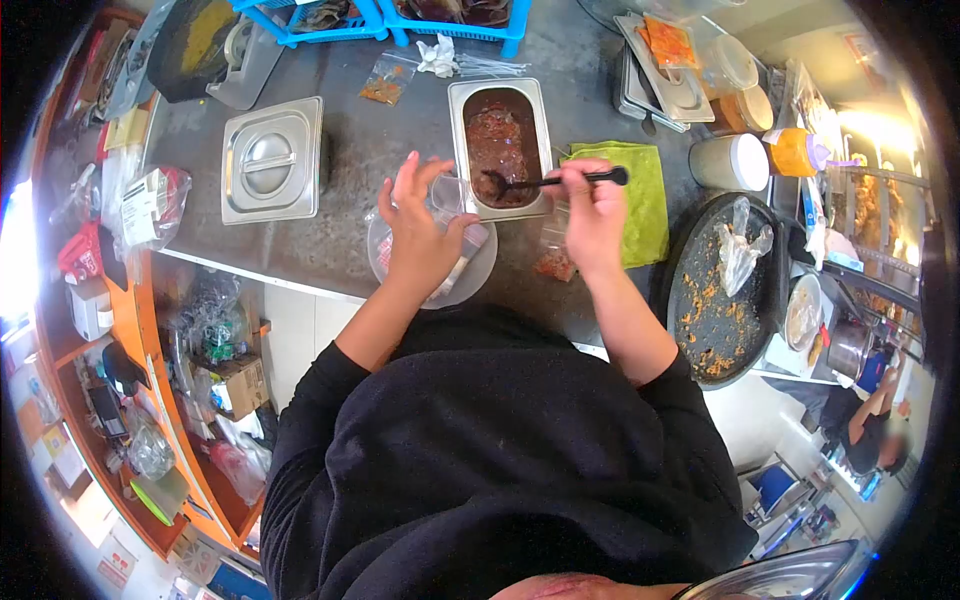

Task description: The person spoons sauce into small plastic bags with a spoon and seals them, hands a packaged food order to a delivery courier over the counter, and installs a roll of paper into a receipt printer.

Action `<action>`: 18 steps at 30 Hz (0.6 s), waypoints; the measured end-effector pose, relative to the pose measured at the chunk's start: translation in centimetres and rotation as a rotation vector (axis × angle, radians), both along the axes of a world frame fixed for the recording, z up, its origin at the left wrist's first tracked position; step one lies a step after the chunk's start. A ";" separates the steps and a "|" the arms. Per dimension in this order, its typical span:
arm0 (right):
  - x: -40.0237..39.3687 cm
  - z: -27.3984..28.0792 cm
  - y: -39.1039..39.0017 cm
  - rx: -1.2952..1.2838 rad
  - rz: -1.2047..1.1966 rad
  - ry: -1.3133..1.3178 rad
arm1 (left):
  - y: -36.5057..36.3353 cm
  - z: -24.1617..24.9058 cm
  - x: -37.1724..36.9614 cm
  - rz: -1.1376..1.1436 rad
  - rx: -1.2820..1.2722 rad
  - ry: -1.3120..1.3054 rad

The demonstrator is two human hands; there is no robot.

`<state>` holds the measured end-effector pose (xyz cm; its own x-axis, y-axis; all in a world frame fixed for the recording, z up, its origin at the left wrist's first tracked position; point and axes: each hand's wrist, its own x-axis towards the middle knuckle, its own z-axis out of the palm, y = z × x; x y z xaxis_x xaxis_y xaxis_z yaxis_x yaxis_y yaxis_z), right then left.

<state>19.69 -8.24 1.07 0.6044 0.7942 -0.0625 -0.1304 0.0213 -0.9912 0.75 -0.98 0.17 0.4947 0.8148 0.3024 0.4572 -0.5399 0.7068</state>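
Shelves (155, 370) stood beyond the left end of the table (350, 150). Coming right, we had a lidded metal tub (233, 190) set back from the front edge, with a gap of tabletop between it and our left hand (422, 232). That hand pinched what looked like a small clear bag (448, 193) between thumb and fingers, above a round plate (480, 283) of packets whose rim reached the table's front edge. Just behind was the sauce tray (546, 140), its long sides pointing away from us. Our right hand (594, 215) grasped a black spoon (540, 183) by its handle, the spoon's bowl inside the tray near its left wall. A green cloth (645, 215) lay right of the tray; farther right, a big dark pan (690, 330) reached past the front edge, with jars (728, 162) behind it.
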 end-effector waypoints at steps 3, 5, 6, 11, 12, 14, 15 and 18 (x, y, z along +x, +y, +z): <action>-0.1 -1.2 -0.3 -0.015 0.062 -0.101 | -0.2 0.7 0.1 0.049 -0.071 0.023; -0.3 -0.9 -0.4 -0.019 0.024 -0.023 | -0.3 0.6 0.1 0.057 -0.067 0.038; 0.2 -0.6 -0.3 -0.040 -0.014 0.054 | -0.4 0.5 0.0 0.068 -0.068 0.048; 2.1 -1.9 -0.6 -0.067 -0.192 0.332 | -0.4 1.0 -0.1 0.065 -0.059 0.033; 2.3 -1.8 -0.7 -0.090 -0.220 0.376 | -0.3 1.1 0.0 0.064 -0.065 0.019; 2.6 -1.6 -0.8 -0.060 -0.251 0.428 | -0.2 1.5 -0.1 0.070 -0.063 0.008; 2.8 -1.5 -0.8 -0.045 -0.266 0.456 | -0.1 1.7 -0.1 0.073 -0.062 0.004; 3.8 -0.8 -0.8 -0.034 -0.290 0.439 | 0.4 2.1 -0.1 0.080 -0.093 -0.033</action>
<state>23.53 -9.04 0.23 0.7102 0.5910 -0.3824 -0.5274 0.0869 -0.8452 0.63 -0.61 2.32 0.4183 0.8764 0.2387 0.4715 -0.4341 0.7676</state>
